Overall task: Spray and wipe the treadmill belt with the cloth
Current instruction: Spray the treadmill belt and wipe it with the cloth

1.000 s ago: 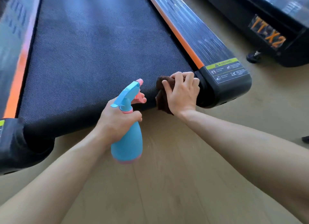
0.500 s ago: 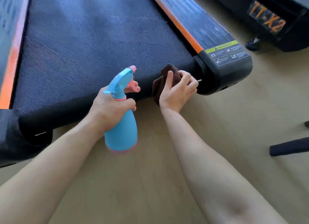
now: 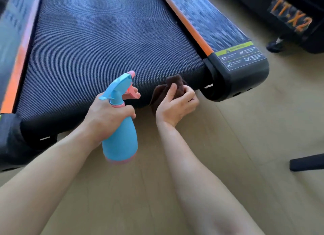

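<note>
Floor [image 3: 228, 147]: pale wood-look boards run under everything, and both bare forearms reach out low over them.
Treadmill belt [image 3: 105, 50]: dark and finely textured, with its long axis running straight away from the person. Its near end rolls under just ahead of both hands, so all the surface to clean lies forward of the fingers.
Second machine [image 3: 289, 21]: black with orange lettering, well apart at the far right.
Side rail [image 3: 210, 21]: ribbed black with an orange stripe, running along the belt's right edge.
End cap [image 3: 242, 73]: rounded black plastic bearing a warning label, closing off that rail just right of the cloth.
Spray bottle [image 3: 121, 140]: blue with pink trim, held upright above the floor in front of the belt's near edge, roughly at mid-width.
Left hand [image 3: 105, 115]: its fingers wrap the bottle's neck, with one hooked over the pink trigger.
Right hand [image 3: 175, 106]: its fingers are curled and the thumb lies on top, bunching the cloth. It is the hand nearer the belt's right corner.
Cloth [image 3: 168, 87]: dark brown and crumpled, at the belt's near edge close to that corner. Whether it presses on the belt or hangs just in front cannot be told.
Nozzle [image 3: 131, 73]: the pink tip points forward over the near edge. A squeeze would probably wet the belt ahead, and the cloth would then need to travel forward and leftward onto it.
</note>
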`<state>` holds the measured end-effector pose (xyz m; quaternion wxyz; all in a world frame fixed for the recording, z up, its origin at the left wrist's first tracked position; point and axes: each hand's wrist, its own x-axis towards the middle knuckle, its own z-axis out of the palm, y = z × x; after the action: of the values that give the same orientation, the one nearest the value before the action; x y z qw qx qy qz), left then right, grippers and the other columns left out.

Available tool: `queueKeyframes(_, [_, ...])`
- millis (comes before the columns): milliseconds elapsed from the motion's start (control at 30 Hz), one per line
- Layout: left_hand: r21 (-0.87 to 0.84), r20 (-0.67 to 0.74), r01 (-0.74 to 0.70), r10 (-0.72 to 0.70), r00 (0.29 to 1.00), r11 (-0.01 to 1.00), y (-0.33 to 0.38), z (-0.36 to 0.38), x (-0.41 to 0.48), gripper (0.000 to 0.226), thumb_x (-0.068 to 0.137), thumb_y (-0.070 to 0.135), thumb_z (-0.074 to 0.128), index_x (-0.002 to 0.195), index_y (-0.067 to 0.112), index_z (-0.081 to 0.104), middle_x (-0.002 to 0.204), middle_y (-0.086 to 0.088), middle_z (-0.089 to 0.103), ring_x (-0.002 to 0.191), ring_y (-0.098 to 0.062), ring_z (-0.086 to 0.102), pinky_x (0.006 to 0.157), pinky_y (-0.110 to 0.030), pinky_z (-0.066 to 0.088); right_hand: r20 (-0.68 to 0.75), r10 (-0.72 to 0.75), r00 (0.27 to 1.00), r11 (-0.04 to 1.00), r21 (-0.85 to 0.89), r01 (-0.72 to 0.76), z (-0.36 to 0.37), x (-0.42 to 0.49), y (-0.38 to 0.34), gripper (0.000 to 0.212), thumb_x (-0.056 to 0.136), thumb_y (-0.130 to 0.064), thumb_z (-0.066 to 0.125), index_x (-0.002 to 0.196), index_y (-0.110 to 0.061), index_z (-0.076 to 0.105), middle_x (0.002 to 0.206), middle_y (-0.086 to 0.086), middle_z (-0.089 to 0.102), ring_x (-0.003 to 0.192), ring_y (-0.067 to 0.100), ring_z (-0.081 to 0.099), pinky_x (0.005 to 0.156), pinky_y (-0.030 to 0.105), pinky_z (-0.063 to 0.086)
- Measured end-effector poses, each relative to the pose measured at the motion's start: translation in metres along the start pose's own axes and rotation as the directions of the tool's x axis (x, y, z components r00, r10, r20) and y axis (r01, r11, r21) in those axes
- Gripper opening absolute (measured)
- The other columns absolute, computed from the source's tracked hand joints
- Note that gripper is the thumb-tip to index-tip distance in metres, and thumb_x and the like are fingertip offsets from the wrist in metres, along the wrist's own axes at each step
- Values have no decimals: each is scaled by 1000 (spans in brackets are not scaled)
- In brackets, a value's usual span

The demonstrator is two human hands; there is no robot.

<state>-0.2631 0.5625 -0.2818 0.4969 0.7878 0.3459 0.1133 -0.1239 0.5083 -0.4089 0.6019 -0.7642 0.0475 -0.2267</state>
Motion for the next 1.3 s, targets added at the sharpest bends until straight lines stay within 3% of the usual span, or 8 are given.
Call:
queueKeyframes(100, [-12, -5, 0, 0, 1000, 1000, -2, 10, 10, 37, 76, 6, 76, 103, 31, 77, 100, 33, 72, 81, 5, 63, 79, -29, 51, 22, -47, 999, 999, 11, 47, -5, 17, 12, 39, 94, -40, 58, 102, -2, 62, 104, 21, 54, 95, 40, 52, 92, 42, 39])
queueKeyframes(267, [-38, 14, -10, 10, 1000, 999, -7, 22, 13, 39, 78, -2, 73, 104, 28, 76, 112, 29, 72, 82, 2, 64, 75, -24, 49, -139, 170, 976, 984, 70, -161, 3, 53, 3, 47, 93, -47, 53, 105, -2, 61, 104, 21, 54, 98, 46, 53, 92, 46, 37])
queueKeyframes(467, [-20, 10, -18, 18, 1000, 1000, -13, 28, 14, 41, 78, -3, 74, 103, 28, 77, 111, 31, 72, 93, 9, 64, 78, -9, 46, 12, 164, 986, 984, 64, -165, 0, -4, 1, 41, 95, -39, 56, 104, 1, 58, 101, 22, 54, 94, 44, 53, 88, 44, 38])
queueKeyframes(633, [-22, 13, -23, 23, 1000, 999, -13, 26, 15, 37, 75, 3, 74, 102, 29, 76, 113, 30, 72, 101, -3, 66, 87, -26, 50, -112, 315, 942, 948, 85, -307, 5, 27, 2, 38, 98, -33, 59, 110, 3, 58, 108, 26, 54, 102, 48, 50, 89, 41, 29])
queueKeyframes(800, [-7, 13, -16, 16, 1000, 1000, -15, 24, 15, 39, 79, -1, 73, 102, 30, 76, 113, 31, 71, 99, -5, 64, 84, -25, 48, -97, 493, 864, 865, 161, -476, 5, 46, 6, 39, 102, -34, 56, 121, -1, 54, 118, 23, 50, 113, 45, 46, 91, 40, 30])
queueKeyframes(967, [-10, 15, -16, 16, 1000, 1000, -20, 24, 18, 37, 76, 5, 75, 103, 31, 76, 114, 30, 71, 99, -4, 64, 84, -26, 48, 52, 160, 986, 985, 51, -163, -7, 12, 8, 32, 98, -28, 61, 109, 2, 56, 108, 23, 52, 99, 40, 49, 87, 36, 32])
queueKeyframes(1200, [-18, 31, -3, 3, 1000, 1000, -25, 27, 19, 38, 79, 1, 74, 105, 28, 76, 112, 33, 70, 93, 9, 63, 83, -24, 47, 93, -141, 986, 985, -84, 149, -12, 30, 27, 40, 97, -39, 57, 102, 0, 61, 106, 19, 53, 95, 39, 50, 89, 46, 40])
queueKeyframes(1300, [-28, 27, 10, -10, 1000, 1000, -30, 25, 19, 39, 79, 0, 73, 105, 29, 76, 113, 30, 71, 93, -4, 66, 83, -27, 49, 52, -173, 984, 979, -100, 177, -8, 39, 21, 37, 97, -37, 61, 102, -1, 62, 106, 19, 53, 95, 38, 51, 90, 41, 37])
